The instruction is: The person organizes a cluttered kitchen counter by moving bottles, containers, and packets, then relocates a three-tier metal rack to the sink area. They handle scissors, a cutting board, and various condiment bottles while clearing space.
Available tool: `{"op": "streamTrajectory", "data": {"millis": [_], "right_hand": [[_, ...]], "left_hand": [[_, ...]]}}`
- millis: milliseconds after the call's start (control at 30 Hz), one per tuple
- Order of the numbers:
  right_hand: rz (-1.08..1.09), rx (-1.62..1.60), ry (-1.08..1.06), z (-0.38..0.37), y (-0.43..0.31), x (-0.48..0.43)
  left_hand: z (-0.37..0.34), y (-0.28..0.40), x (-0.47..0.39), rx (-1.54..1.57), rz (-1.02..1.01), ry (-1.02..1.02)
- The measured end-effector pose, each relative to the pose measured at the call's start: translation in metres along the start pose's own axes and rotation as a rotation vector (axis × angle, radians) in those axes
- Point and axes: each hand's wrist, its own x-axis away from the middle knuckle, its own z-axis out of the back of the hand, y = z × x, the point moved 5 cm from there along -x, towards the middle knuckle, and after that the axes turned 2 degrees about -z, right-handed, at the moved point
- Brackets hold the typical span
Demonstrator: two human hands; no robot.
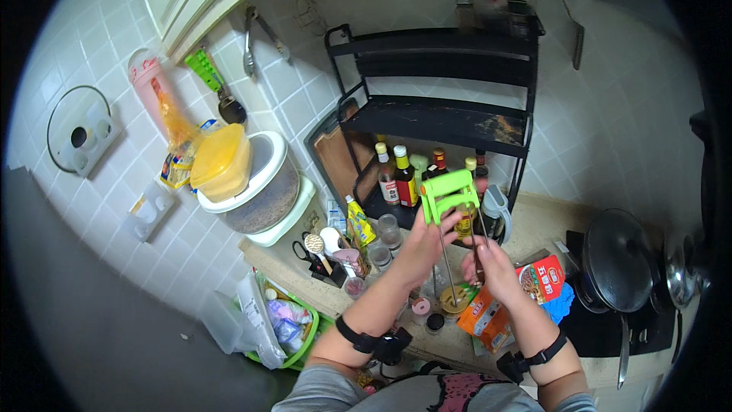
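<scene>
A green plastic holder with long thin metal rods (449, 190) is held up in front of the black rack. My left hand (429, 240) is at its left side, just under the green part, with the fingers behind it. My right hand (489, 266) grips the metal rods lower down on the right. Beneath my hands stand a jar with a yellow lid (456, 299), a jar with a pink-and-white lid (421, 306) and a small black-lidded jar (434, 322). An orange packet (486, 320) and a red seasoning packet (540, 279) lie by my right forearm.
The black metal rack (437, 120) holds several sauce bottles (405, 174) low down. A covered pan (617, 260) sits on the stove at right. Left are a utensil holder (329, 272), a grain container (263, 183) with a yellow-lidded box (220, 160), and a green basket (303, 355) of bags.
</scene>
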Motion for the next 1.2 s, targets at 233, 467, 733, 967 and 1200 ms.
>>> {"op": "streamTrajectory", "data": {"millis": [233,467,733,967,1200], "right_hand": [[0.035,-0.039,-0.174,-0.042,-0.068,-0.105],[0.209,-0.122,-0.233,-0.126,-0.143,-0.222],[0.245,-0.106,-0.23,-0.187,-0.153,-0.293],[0.256,-0.069,-0.276,-0.212,-0.142,-0.323],[0.265,-0.178,-0.337,-0.229,-0.158,-0.35]], "left_hand": [[0.068,0.167,-0.025,-0.655,-0.49,0.19],[0.138,0.318,-0.105,-1.503,-0.687,0.815],[0.189,0.364,-0.146,-1.764,-0.258,1.129],[0.214,0.375,-0.165,-1.849,-0.291,1.089],[0.195,0.408,-0.175,-1.752,-0.791,0.921]]}}
